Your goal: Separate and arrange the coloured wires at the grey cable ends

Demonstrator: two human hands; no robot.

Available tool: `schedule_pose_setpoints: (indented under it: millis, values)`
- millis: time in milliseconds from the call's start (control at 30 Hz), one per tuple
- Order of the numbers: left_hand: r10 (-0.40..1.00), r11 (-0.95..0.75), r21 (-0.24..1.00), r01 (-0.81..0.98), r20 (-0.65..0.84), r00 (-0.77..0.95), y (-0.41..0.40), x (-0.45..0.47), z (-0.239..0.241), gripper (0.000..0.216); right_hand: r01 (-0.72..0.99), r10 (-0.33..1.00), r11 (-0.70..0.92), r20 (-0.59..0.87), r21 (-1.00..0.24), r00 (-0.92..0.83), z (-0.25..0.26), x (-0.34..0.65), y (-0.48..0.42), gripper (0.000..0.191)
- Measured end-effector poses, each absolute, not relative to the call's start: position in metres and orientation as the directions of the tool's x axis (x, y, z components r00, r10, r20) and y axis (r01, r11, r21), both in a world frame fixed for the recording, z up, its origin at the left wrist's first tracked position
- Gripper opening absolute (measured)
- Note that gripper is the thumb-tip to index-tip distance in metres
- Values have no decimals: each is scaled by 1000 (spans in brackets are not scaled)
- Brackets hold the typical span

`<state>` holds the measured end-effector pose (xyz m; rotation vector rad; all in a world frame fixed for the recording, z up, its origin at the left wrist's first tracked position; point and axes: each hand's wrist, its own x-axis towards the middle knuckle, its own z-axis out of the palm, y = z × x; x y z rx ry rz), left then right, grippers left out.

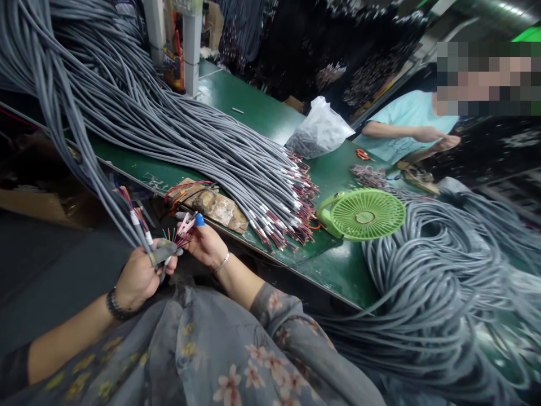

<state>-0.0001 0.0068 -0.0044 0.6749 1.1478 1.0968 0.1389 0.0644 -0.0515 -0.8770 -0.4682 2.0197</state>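
Note:
My left hand (141, 274) is closed round grey cables (112, 206), with grey coverings on some of its fingers. Coloured thin wires (171, 234) fan out from a cable end there, and more stripped ends with white sleeves (147, 237) stick up beside it. Close against these wires, my right hand (207, 245) pinches a small pale pink piece (186, 224) whose kind I cannot make out. A blue fingertip cover (199, 220) sits on one of its digits.
A long bundle of grey cables (203, 129) lies along the green table (249, 96). Beyond the taped wooden block (211, 203) stand a green fan (363, 214) and a plastic bag (319, 129). Coiled cables (431, 270) spread at right. A co-worker (406, 124) sits across.

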Motion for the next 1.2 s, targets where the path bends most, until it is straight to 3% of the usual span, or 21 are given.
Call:
schedule_pose_setpoints:
  millis: [233,500,700,867,1200]
  values:
    - [902,406,852,-331,-431,-5,6,1,-10,22,-652,847,-521,-424,-551,-319,-56,131,65,31]
    - [929,356,892,-277,-371,-1,-4,-4,-12,29,-586,836,-549,-411,-596,-364,-51,135,62,54]
    - [939,313,902,-296,-341,-47,-8,-5,-11,30,-579,861,-508,-383,-637,-334,-50,138,56,41]
    - [936,304,896,-323,-344,-74,-3,-1,-13,28,-552,879,-476,-362,-685,-309,-56,137,55,41]
    - [922,341,888,-309,-380,-75,2,3,-18,27,-617,875,-473,-419,-629,-244,-50,130,55,36]
